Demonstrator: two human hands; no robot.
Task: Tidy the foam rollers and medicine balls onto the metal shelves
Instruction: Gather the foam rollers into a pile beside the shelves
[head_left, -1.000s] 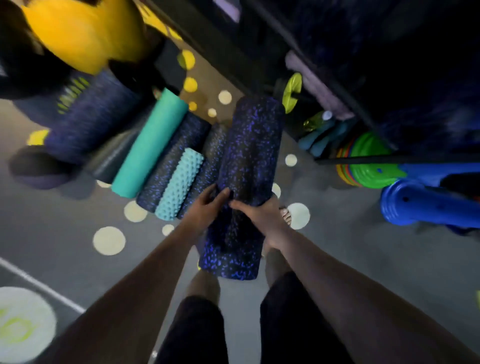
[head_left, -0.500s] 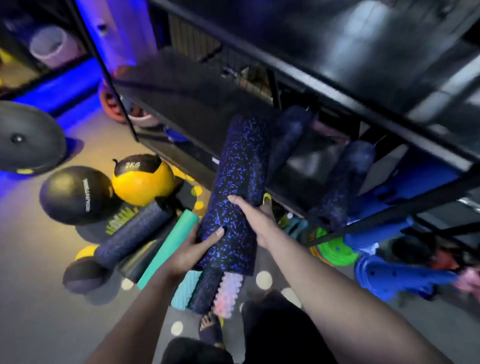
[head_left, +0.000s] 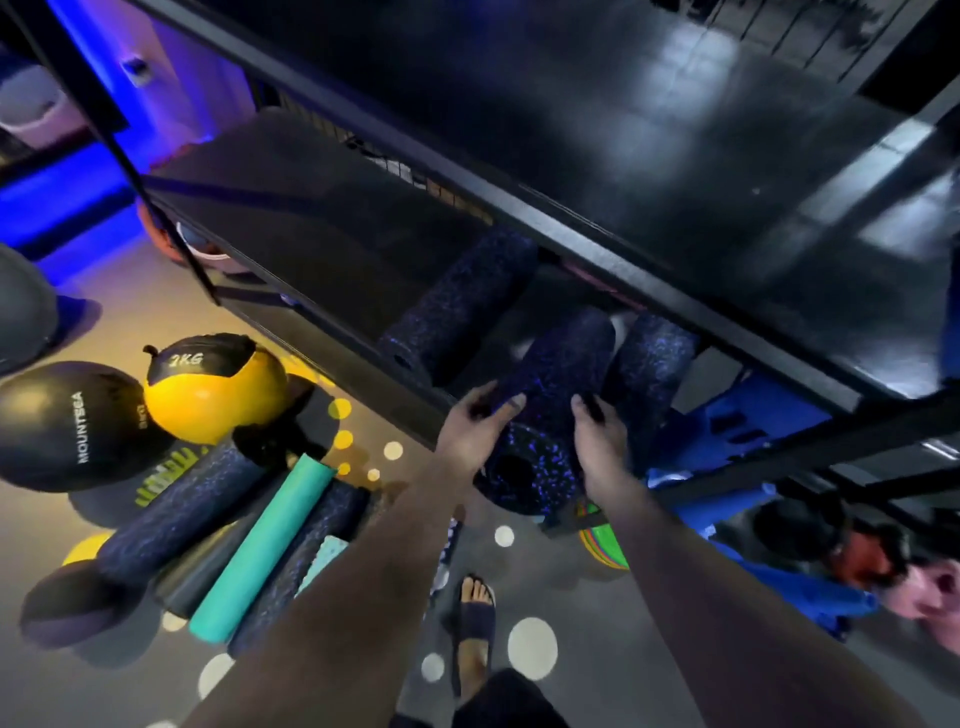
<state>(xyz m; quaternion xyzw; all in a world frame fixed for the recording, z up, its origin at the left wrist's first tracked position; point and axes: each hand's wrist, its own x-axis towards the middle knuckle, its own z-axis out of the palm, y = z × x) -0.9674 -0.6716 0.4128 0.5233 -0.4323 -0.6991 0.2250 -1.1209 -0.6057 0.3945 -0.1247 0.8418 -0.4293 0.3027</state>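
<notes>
1. While my left hand (head_left: 475, 434) and right hand (head_left: 597, 436) grip the speckled foam roller (head_left: 550, 405) from both sides, its far end lies on the metal shelf (head_left: 322, 244).
2. It sits between two other speckled rollers (head_left: 462, 306), touching the right one.
3. More rollers and the yellow medicine ball (head_left: 218, 389) lie on the floor (head_left: 597, 597).

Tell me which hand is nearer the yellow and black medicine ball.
Left. The left hand grips the speckled foam roller on the side facing the yellow and black medicine ball; the right hand grips its far side.
</notes>
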